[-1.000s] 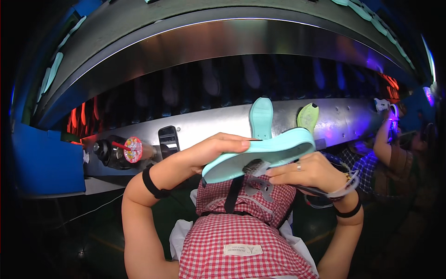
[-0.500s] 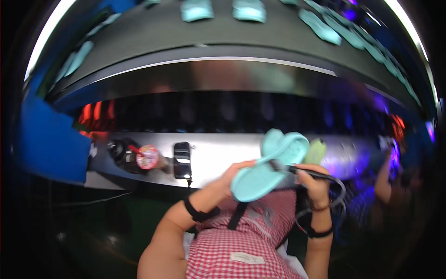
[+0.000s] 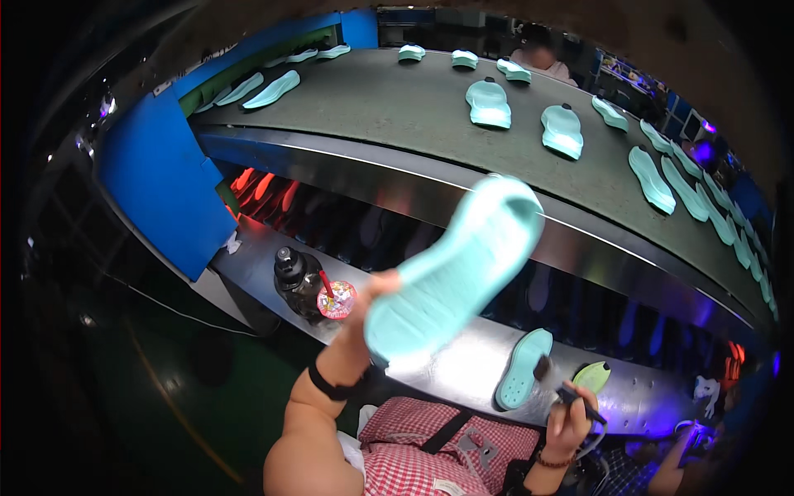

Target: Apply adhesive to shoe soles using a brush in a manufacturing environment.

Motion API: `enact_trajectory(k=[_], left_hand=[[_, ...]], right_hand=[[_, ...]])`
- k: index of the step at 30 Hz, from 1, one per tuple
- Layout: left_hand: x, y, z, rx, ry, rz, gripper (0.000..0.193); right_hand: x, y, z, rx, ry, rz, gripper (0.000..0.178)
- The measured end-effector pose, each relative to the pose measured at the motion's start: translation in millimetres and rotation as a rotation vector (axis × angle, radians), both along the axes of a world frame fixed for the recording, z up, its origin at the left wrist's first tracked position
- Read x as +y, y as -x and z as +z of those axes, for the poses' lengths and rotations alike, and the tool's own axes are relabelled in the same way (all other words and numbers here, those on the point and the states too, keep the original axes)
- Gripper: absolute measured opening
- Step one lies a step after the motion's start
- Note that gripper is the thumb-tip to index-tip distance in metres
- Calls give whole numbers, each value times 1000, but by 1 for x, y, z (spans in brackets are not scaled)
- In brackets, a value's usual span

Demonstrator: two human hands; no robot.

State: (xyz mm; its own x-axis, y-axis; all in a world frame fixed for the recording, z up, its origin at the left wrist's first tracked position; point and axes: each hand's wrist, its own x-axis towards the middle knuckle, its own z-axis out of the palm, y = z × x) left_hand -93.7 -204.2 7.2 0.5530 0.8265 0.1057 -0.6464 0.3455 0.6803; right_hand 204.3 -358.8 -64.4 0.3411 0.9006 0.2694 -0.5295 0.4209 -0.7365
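Observation:
My left hand grips one end of a turquoise shoe sole, raised and tilted in front of the conveyor edge, its hollow side showing. The sole is slightly blurred. My right hand is closed around a dark-handled brush with a grey tube or cord trailing from it. The dark bristles of the brush come near a second turquoise sole with small holes, which lies on the metal ledge. Close by on the ledge rests a yellow-green sole-shaped piece.
Beyond the ledge runs a dark conveyor belt carrying several turquoise soles. A dark bottle and a cup with a red straw stand at left, near a blue panel. One person is beyond the belt; another's arm shows at right.
My left hand has lifted its sole up and away from the brush, toward the belt. My right hand has moved lower with the brush. The view has swung, and the phone no longer shows.

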Motion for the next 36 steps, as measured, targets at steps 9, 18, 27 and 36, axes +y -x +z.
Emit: enact_trajectory(k=[9, 18, 27, 36], left_hand=[[214, 59, 82, -745, 136, 652, 81], [205, -71, 137, 1014, -647, 377, 65], [198, -93, 133, 1918, -1162, 427, 35], [56, -21, 35, 83, -155, 563, 55]], right_hand=[[38, 15, -18, 50, 275, -57, 24], [6, -19, -51, -33, 428, -188, 22], [2, -22, -65, 190, 392, -159, 25], [15, -39, -74, 144, 313, -214, 24]])
